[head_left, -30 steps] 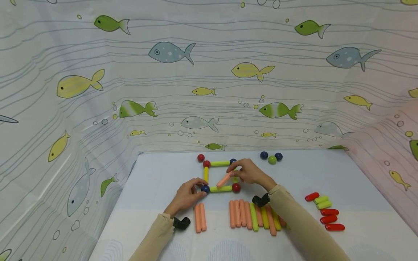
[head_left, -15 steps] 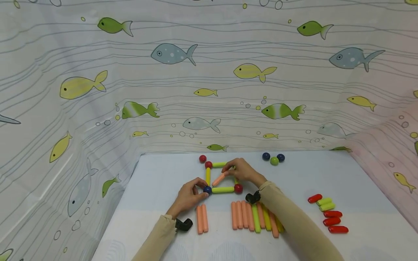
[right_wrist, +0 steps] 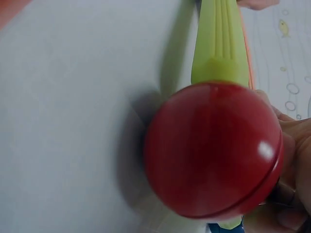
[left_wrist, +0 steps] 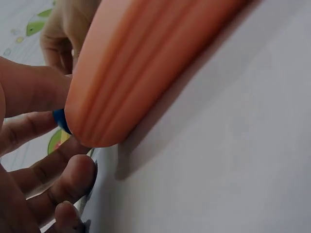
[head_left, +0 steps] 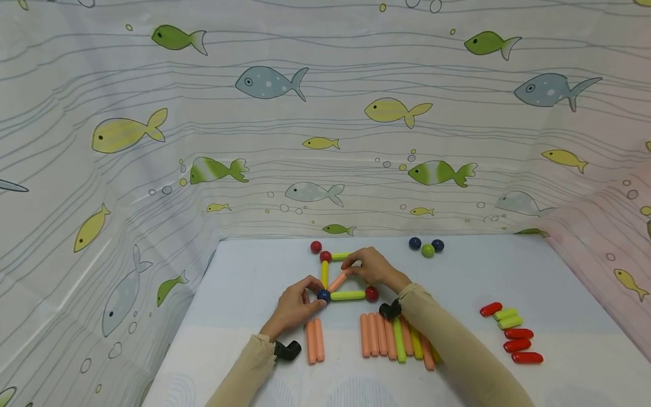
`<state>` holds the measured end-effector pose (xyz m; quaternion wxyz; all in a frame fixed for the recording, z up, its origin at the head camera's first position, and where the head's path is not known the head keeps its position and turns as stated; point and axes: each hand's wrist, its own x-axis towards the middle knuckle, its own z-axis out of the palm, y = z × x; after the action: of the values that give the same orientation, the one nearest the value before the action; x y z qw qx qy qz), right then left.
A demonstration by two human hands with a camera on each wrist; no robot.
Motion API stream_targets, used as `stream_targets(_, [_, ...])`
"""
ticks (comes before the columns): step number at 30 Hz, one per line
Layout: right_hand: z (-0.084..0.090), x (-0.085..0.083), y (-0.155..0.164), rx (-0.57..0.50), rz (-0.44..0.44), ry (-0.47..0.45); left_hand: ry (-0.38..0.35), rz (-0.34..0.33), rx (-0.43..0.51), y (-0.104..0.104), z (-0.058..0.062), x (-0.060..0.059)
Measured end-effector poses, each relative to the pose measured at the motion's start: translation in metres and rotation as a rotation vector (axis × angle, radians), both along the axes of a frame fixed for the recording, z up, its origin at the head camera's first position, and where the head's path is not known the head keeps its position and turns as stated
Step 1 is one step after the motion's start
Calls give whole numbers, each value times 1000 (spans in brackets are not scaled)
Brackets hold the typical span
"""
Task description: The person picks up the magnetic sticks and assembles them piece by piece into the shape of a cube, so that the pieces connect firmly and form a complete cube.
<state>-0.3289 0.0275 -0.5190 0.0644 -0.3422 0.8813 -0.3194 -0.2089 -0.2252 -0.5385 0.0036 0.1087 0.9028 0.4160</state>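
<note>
My left hand [head_left: 294,305] pinches a blue ball [head_left: 324,296] between thumb and fingers, at the near left corner of a square of magnetic-looking rods and balls. A salmon rod [head_left: 337,281] is pinched by my right hand [head_left: 373,267]; it slants inside the square, its lower end right at the blue ball. From that ball a yellow rod [head_left: 324,274] runs back to a red ball [head_left: 325,257], and a lime rod [head_left: 348,295] runs right to another red ball [head_left: 372,294]. That ball looms large in the right wrist view. The square's far right corner is hidden behind my right hand.
Two salmon rods [head_left: 314,341] lie near my left wrist. A row of salmon, lime and yellow rods [head_left: 377,336] lies partly under my right forearm. Short red and lime pieces [head_left: 519,333] sit at right. Loose balls [head_left: 428,250] stand at the back, and a red ball [head_left: 316,246] too.
My right hand has moved left and slightly down, bringing the salmon rod's lower end to the blue ball. My left hand keeps its hold on that ball.
</note>
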Motion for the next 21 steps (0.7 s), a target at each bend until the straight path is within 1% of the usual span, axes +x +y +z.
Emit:
stream_targets(3, [-1, -1, 0, -2, 3, 4, 10, -30, -56, 2, 2, -2])
stream_targets(6, [-1, -1, 0, -1, 12, 4, -3, -47, -98, 5, 5, -6])
stream_targets(13, [3, -1, 1, 15, 26, 17, -46, -82, -264, 25, 19, -23])
stream_targets(18, [4, 0, 4, 13, 41, 9, -121, -60, -322, 36, 24, -30])
stream_targets(20, [7, 2, 11, 11, 45, 16, -132, -49, -341, 39, 24, -31])
stream_targets(21, [9, 2, 16, 10, 37, 5, -126, -50, -352, 39, 23, -31])
